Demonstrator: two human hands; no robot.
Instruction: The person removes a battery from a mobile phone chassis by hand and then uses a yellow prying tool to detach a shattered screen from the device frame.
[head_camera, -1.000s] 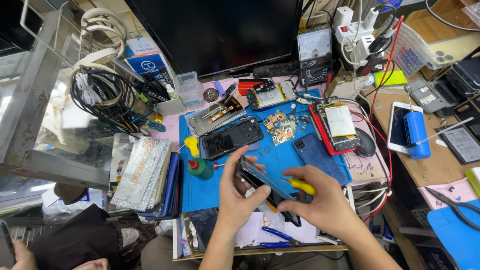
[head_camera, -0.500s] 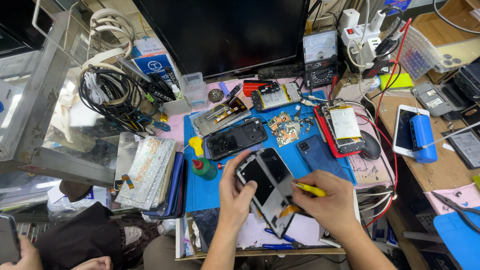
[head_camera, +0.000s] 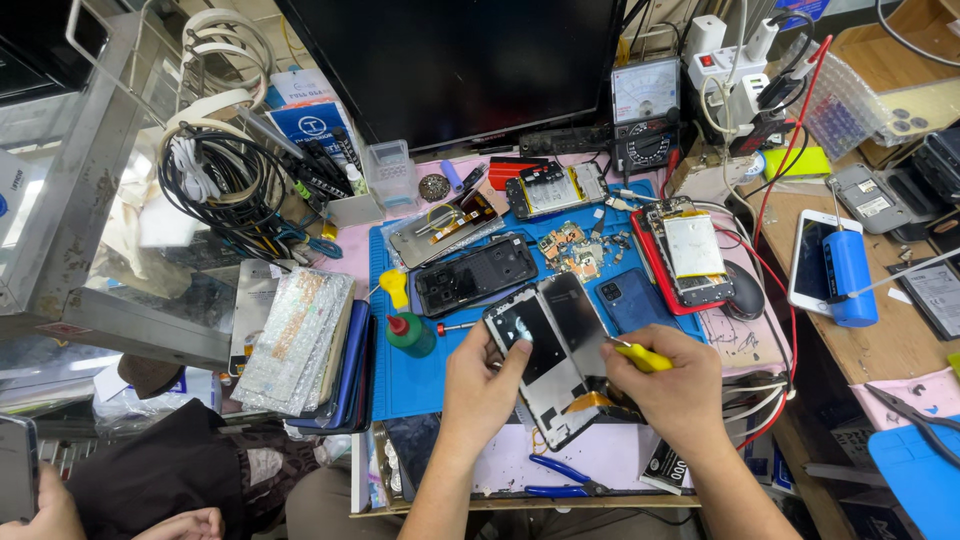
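Left hand grips the opened smartphone by its left edge, tilting the frame up off the blue work mat so the interior faces the worker. Right hand is closed on a yellow-handled tool, tip at the phone's right edge, apparently for prying. A green bottle stands left of the phone; blue pliers lie below it.

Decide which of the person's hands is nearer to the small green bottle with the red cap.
Left. The left hand grips the opened phone just right of the green bottle; the right hand, holding a yellow-handled tool, lies farther right.
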